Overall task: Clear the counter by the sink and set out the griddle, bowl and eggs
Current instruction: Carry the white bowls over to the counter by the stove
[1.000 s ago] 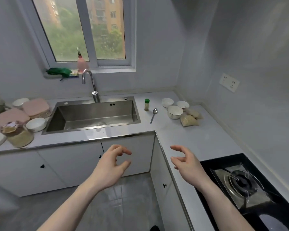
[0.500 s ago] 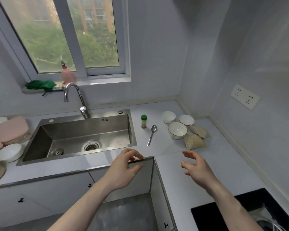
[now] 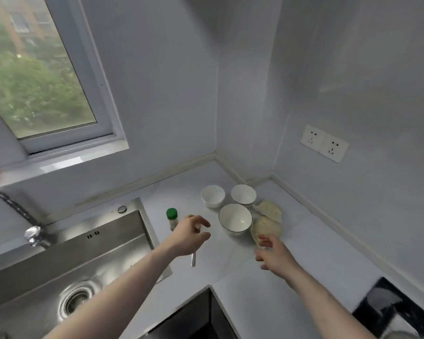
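Reaching both hands toward worktop corner clutter: left hand hovering empty, fingers loosely spread, over steel spoon; right hand likewise empty, nearing pale food bag beside dark-rimmed white bowl, clearing space.

Soft daylight from window; motion blur, wide-angle warp.

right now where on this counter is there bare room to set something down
Bare counter runs from the bags to the black cooktop. Crowded: the corner, with three bowls, the green-capped bottle and spoon.
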`<state>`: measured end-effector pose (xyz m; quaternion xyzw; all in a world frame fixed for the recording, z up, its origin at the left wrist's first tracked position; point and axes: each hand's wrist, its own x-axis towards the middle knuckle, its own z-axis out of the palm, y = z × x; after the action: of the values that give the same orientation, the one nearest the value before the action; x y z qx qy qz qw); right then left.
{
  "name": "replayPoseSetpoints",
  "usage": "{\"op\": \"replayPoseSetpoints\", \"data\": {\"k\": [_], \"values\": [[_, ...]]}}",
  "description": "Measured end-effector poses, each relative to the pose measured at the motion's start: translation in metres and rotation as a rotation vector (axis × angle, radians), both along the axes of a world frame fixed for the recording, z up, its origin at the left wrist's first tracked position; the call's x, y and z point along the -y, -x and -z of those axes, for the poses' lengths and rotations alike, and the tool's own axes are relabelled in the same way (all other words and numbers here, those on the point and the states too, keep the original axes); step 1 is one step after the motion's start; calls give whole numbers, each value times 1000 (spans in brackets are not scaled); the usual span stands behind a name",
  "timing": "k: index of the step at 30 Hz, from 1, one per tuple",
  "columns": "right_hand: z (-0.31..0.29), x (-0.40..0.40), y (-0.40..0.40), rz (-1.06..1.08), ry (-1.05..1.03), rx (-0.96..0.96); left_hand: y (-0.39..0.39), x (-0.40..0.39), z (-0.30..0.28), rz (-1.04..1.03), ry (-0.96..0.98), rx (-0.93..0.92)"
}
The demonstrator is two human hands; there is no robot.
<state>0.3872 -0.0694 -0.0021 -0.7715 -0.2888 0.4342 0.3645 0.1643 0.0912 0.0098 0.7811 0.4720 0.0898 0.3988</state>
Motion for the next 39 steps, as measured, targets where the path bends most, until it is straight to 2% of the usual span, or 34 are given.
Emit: {"op": "replayPoseSetpoints", "data": {"k": [4, 9, 17, 23, 29, 34, 39], "values": [[16, -50, 2, 93, 105, -88, -31, -81, 18, 96, 5, -140], [34, -98, -3, 200, 221, -111, -77, -166, 46, 212, -110, -325], [61, -141, -8, 333, 351, -140, -108, -229, 100, 284, -62, -566], [88, -169, -1, 583, 310, -19, -113, -248, 131, 275, -32, -513], [100, -186, 12, 669, 328, -128, -98, -255, 121, 239, -139, -436], [105, -183, 12, 853, 170, -245, -72, -251, 88, 169, -144, -273], [89, -148, 27, 762, 152, -179, -52, -216, 31, 200, -206, -62]]}}
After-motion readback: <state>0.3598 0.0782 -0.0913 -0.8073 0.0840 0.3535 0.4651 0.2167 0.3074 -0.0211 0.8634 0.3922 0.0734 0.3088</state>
